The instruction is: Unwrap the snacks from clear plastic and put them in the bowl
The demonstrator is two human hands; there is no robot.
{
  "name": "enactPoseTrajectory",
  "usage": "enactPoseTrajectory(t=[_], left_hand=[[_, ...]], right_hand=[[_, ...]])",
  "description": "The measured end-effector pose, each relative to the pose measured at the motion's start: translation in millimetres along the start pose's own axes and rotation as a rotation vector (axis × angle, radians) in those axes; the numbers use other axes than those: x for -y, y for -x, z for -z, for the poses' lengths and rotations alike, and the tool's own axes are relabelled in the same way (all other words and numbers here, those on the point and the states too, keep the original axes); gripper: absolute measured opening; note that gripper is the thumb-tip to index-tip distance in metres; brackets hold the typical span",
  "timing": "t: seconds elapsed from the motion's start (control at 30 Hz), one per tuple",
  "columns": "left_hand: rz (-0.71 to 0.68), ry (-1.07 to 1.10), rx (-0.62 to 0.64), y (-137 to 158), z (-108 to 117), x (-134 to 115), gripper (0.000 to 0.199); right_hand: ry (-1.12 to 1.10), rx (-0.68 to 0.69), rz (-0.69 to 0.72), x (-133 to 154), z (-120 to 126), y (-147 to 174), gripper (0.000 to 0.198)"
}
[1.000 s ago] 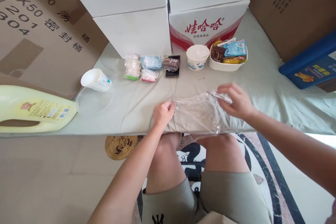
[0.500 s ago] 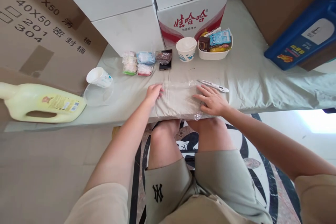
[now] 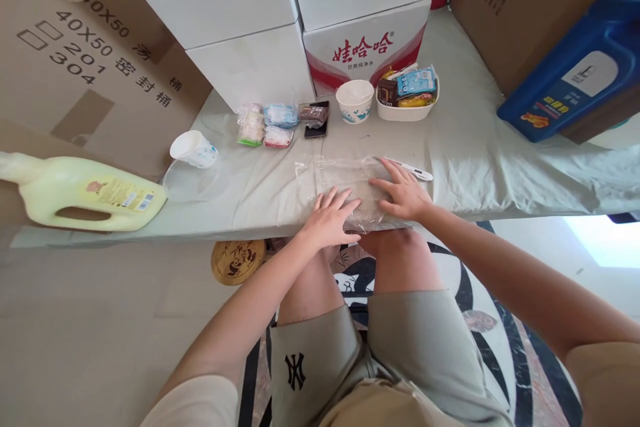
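A clear plastic sheet or bag (image 3: 343, 173), thin and wrinkled, lies on the cloth-covered surface in front of my knees. My left hand (image 3: 330, 217) rests at its near left part, fingers spread. On its right side lies my right hand (image 3: 405, 192), also with fingers apart. Just beyond the right fingertips is a white utility knife (image 3: 411, 169), partly hidden by that hand. Whether the plastic has one layer or two I cannot tell.
Behind stand a paper bowl (image 3: 355, 101), a white tub (image 3: 407, 111) of snacks, wrapped packets (image 3: 277, 137) and a phone (image 3: 316, 131). Leftward are a tipped paper cup (image 3: 194, 149), a clear lid (image 3: 187, 181) and a yellow jug (image 3: 90, 195). A blue jug (image 3: 570, 73) stands right.
My left hand has moved from the plastic's far left edge rightward and nearer to me, and its fingers have spread. My right hand stays at about the same place.
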State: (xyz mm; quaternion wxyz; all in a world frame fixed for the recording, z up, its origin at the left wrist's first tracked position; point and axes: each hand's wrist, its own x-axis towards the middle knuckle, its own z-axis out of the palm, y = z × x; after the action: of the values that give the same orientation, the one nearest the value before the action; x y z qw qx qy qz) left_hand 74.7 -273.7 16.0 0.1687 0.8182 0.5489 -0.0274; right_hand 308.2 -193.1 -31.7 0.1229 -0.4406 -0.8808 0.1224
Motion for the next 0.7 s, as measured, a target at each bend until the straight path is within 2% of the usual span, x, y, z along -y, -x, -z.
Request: enactPoseTrajectory(t=[0.1, 0.2, 0.27, 0.37, 0.43, 0.5, 0.57, 0.6, 0.7], left_hand=[[-0.026, -0.025, 0.024, 8.6, -2.3, 11.2, 0.062], [-0.068, -0.001, 0.042, 18.4, 8.5, 27.7, 0.055], [-0.082, 0.041, 0.065, 25.3, 16.5, 37.9, 0.052], [-0.078, 0.167, 0.086, 34.8, 24.8, 52.0, 0.051], [-0.055, 0.302, 0.078, 39.6, 28.1, 60.5, 0.051], [-0.02, 0.457, 0.052, 42.4, 31.1, 68.0, 0.052], [0.008, 0.602, 0.021, 42.7, 34.7, 73.9, 0.052], [0.019, 0.669, 0.002, 41.8, 36.8, 76.0, 0.051], [0.072, 0.87, -0.035, 34.0, 43.0, 79.0, 0.048]], right_hand=[[-0.042, -0.027, -0.051, -7.0, -2.4, -7.1, 0.057], [-0.064, -0.004, -0.033, -9.4, 6.0, -21.5, 0.054], [-0.113, 0.028, -0.038, -9.7, 19.5, -35.4, 0.049], [-0.189, 0.035, -0.201, -11.7, 47.6, -58.8, 0.042], [-0.145, -0.066, -0.333, -14.3, 64.5, -69.5, 0.044], [-0.133, -0.218, -0.356, -14.9, 74.4, -68.3, 0.049], [-0.23, -0.3, -0.236, -10.7, 76.1, -50.7, 0.045], [-0.303, -0.285, -0.126, -6.8, 73.7, -36.2, 0.043], [-0.412, -0.085, 0.229, 8.3, 53.9, 15.4, 0.058]])
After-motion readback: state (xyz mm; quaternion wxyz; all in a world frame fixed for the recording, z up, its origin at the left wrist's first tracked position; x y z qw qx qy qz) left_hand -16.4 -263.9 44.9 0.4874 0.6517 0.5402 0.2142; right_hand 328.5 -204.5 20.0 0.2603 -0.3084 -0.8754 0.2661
